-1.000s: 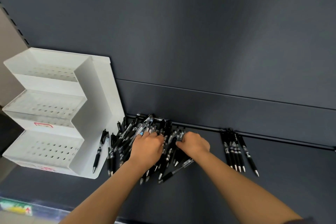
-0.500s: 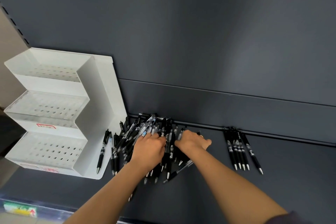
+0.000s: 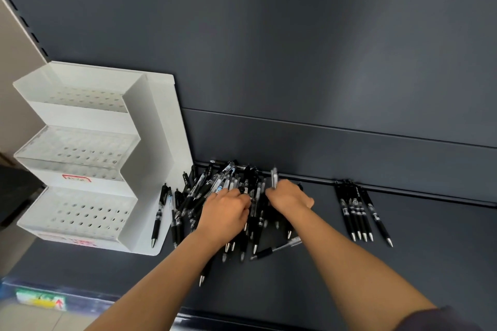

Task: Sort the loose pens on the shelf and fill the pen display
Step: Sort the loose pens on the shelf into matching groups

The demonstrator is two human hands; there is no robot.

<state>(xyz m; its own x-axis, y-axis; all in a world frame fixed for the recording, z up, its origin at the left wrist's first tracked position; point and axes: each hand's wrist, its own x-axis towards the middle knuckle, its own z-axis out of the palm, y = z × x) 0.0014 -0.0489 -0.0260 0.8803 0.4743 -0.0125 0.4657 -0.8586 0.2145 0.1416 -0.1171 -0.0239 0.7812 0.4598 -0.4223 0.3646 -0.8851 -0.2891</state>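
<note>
A heap of loose pens (image 3: pixel 228 185), black and clear, lies on the dark shelf (image 3: pixel 322 271) against the back rail. My left hand (image 3: pixel 224 213) rests on the middle of the heap, its fingers curled down around some pens. Just to its right, my right hand (image 3: pixel 291 196) pinches a clear pen (image 3: pixel 273 177) whose end sticks up above the knuckles. A white three-tier pen display (image 3: pixel 145 158) with rows of holes stands at the left and holds no pens. At the right lies a neat row of black pens (image 3: pixel 357 212), tips pointing toward me.
Two pens (image 3: pixel 159 216) lie right against the display's side wall. One pen (image 3: pixel 277 248) lies crosswise at the heap's near edge. A dark back panel (image 3: pixel 322 62) rises behind the shelf. A price strip (image 3: pixel 40 299) runs along the front edge at lower left.
My right hand has drawn a clear pen up out of the heap, so its end now stands above the hand. My left hand stays on the heap.
</note>
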